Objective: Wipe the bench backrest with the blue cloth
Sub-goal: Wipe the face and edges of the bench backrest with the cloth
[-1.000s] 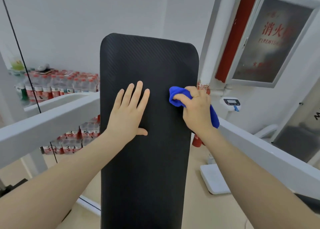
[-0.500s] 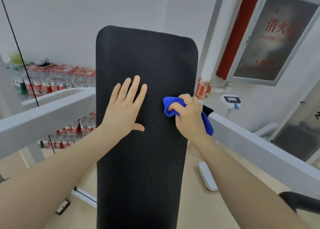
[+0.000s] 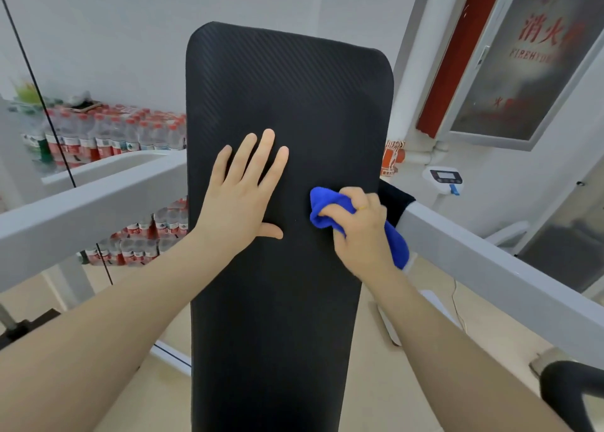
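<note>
The black padded bench backrest [image 3: 287, 98] rises up the middle of the view, its rounded top end far from me. My left hand [image 3: 243, 193] lies flat on its left half, fingers straight and pressed to the pad. My right hand [image 3: 362, 232] grips the bunched blue cloth [image 3: 323, 209] and holds it against the right side of the backrest, near its right edge. Part of the cloth sticks out behind my wrist.
White machine frame bars run on both sides: left bar [image 3: 81, 209], right bar [image 3: 490, 268]. Several packs of water bottles [image 3: 114, 131] are stacked at the back left. A fire hydrant cabinet [image 3: 523, 56] hangs on the right wall, with a small scale display [image 3: 446, 178] below it.
My right hand has drawn the blue cloth down the right side of the backrest toward me. The left hand has stayed flat on the pad.
</note>
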Demonstrator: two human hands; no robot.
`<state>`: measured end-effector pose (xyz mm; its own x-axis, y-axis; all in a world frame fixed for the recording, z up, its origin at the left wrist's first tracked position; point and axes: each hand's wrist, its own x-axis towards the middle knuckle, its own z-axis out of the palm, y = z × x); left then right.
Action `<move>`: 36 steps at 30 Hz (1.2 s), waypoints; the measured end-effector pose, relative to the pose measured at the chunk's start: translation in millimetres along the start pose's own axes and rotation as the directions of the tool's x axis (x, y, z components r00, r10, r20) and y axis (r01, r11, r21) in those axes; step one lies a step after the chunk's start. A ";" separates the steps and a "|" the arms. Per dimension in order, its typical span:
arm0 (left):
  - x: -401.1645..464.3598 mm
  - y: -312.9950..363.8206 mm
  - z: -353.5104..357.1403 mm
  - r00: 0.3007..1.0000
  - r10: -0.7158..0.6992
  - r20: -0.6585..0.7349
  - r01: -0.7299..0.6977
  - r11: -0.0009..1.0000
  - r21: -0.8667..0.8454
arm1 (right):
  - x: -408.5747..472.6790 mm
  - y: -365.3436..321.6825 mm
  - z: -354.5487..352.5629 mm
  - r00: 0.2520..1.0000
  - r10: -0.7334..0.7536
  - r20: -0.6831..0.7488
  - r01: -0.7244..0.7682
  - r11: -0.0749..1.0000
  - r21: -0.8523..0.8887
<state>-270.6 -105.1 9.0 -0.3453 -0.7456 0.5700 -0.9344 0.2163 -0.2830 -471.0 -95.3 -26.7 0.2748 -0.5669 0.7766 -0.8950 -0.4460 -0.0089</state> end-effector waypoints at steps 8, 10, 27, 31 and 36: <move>-0.6 -0.8 1.9 0.999 -0.006 -0.046 0.007 1.000 0.030 | 49.8 1.2 -6.2 0.965 0.238 -0.112 -0.224 0.966 0.129; -0.7 -0.3 0.5 0.999 -0.006 -0.036 0.007 1.000 0.029 | 29.9 0.6 0.9 0.992 0.091 -0.085 -0.087 0.995 0.052; -0.2 1.0 -0.2 1.000 -0.005 -0.007 0.006 0.999 0.040 | 15.6 -22.9 7.1 0.996 -0.091 -0.019 0.091 0.996 -0.021; -0.9 0.2 0.5 1.000 -0.001 -0.006 0.001 1.000 0.022 | 7.9 -21.8 6.4 0.972 -0.232 0.044 0.234 0.971 -0.048; -2.4 0.8 0.0 1.000 -0.014 -0.013 0.015 0.999 0.041 | 64.5 -11.1 -13.1 0.967 0.221 -0.130 -0.206 0.971 0.119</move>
<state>-270.5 -103.2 7.5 -0.3331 -0.7401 0.5842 -0.9350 0.1795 -0.3057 -448.0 -117.9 31.7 0.0219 -0.5568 0.8304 -0.8840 -0.3988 -0.2441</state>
